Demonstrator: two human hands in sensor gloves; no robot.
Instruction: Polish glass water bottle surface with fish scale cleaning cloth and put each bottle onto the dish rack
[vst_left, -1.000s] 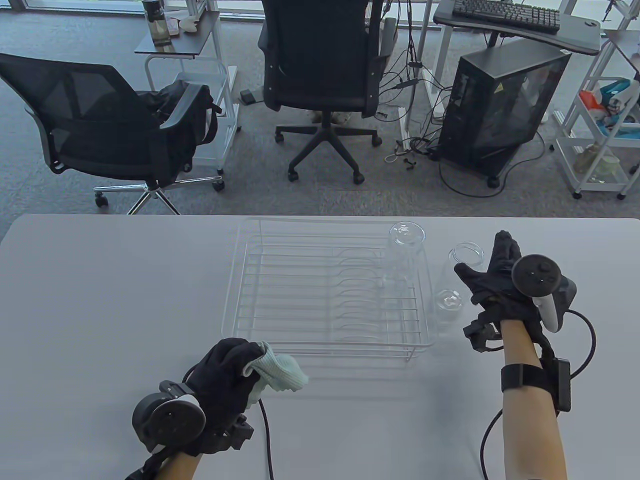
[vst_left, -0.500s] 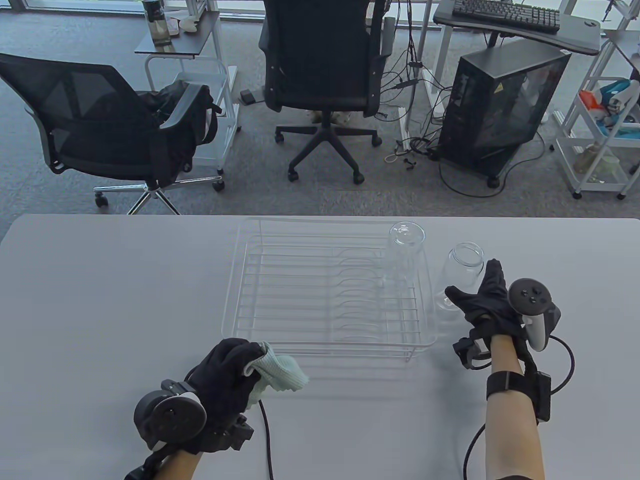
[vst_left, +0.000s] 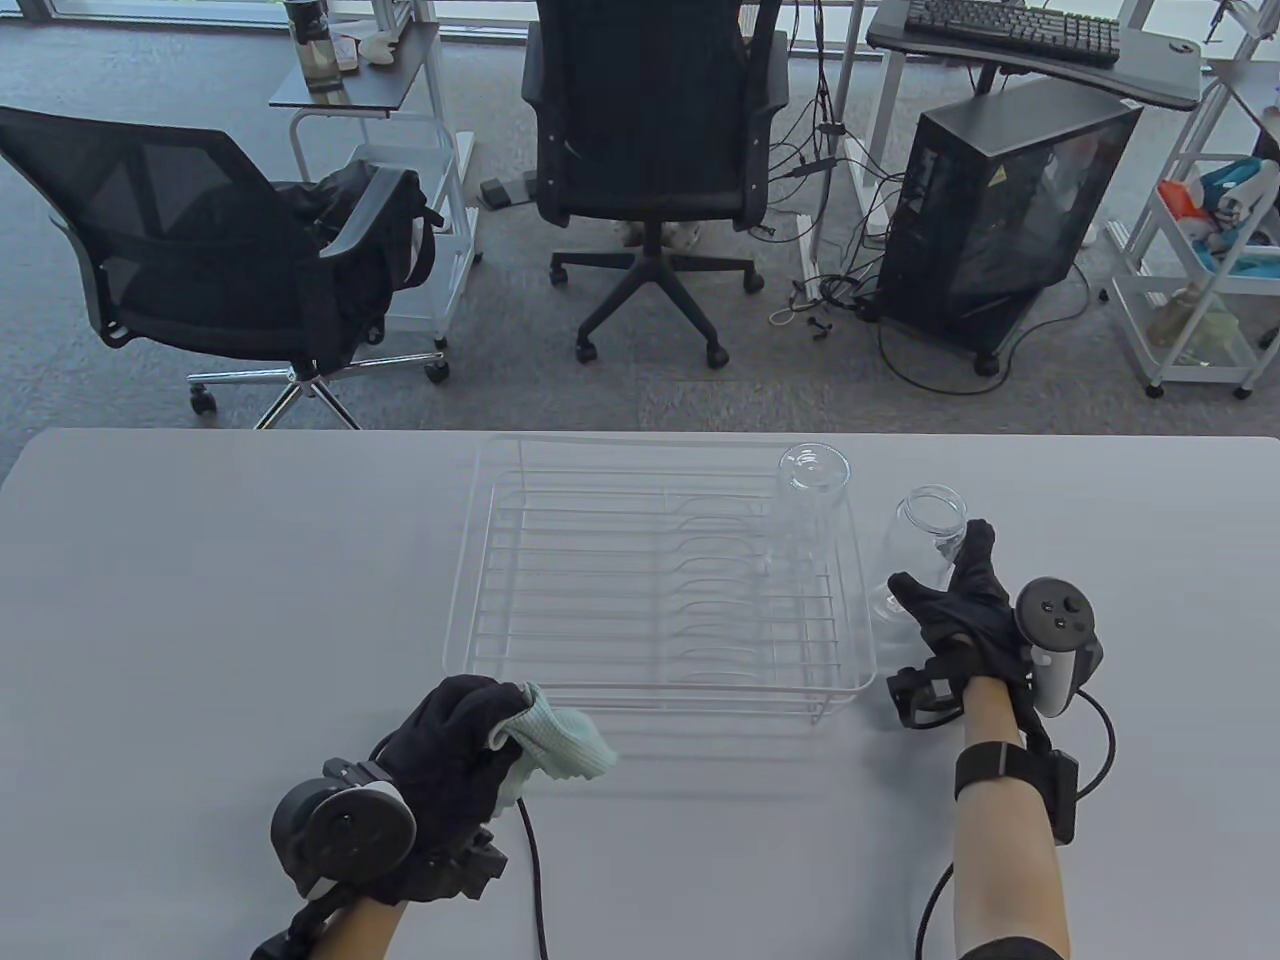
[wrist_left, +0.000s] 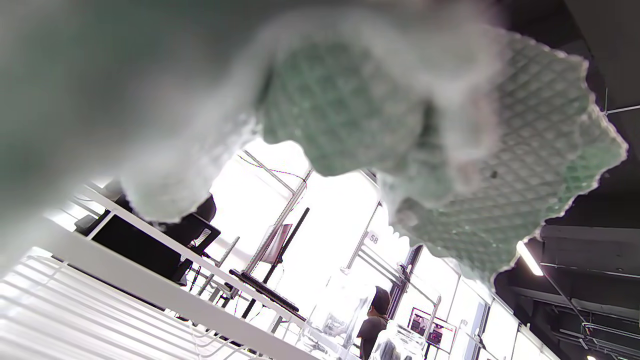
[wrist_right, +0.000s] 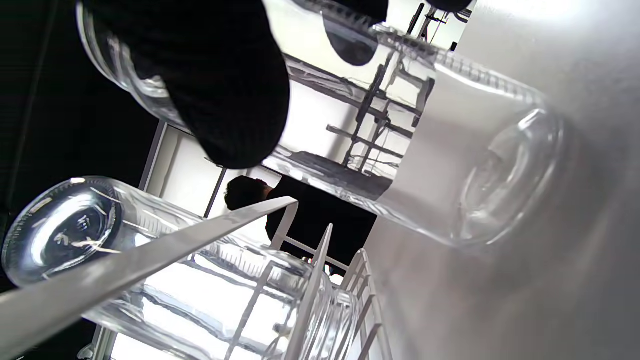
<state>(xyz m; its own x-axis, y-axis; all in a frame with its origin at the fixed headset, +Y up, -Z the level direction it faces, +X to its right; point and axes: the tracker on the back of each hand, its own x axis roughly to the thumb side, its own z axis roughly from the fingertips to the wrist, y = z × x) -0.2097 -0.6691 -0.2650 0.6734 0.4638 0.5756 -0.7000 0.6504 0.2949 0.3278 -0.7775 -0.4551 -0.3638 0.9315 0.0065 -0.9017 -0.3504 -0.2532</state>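
Pale grey and smooth, the desk (vst_left: 200, 600) carries everything, and nearest its front edge the left hand (vst_left: 450, 745) rests on the surface with its fingers curled round a bunched pale green cloth (vst_left: 560, 745). In the left wrist view that cloth (wrist_left: 500, 165) hangs close to the lens, its scale-like weave plain to see.

Further in, on the right, the right hand (vst_left: 965, 610) has its thumb and fingers (vst_left: 978, 545) spread round a clear glass bottle (vst_left: 920, 540), which tilts on the desk just outside the right edge of the rack. In the right wrist view dark fingertips lie against the bottle's wall (wrist_right: 400, 125) near the rim, so the hand grips it.

Between the hands lies the white wire dish rack (vst_left: 660, 580), and a second glass bottle (vst_left: 812, 490) stands in its far right corner.

Beyond the desk stand two black office chairs (vst_left: 650, 130) and a black computer tower (vst_left: 1000, 210). A small tag reading "58" (wrist_left: 373, 238) shows in the left wrist view.
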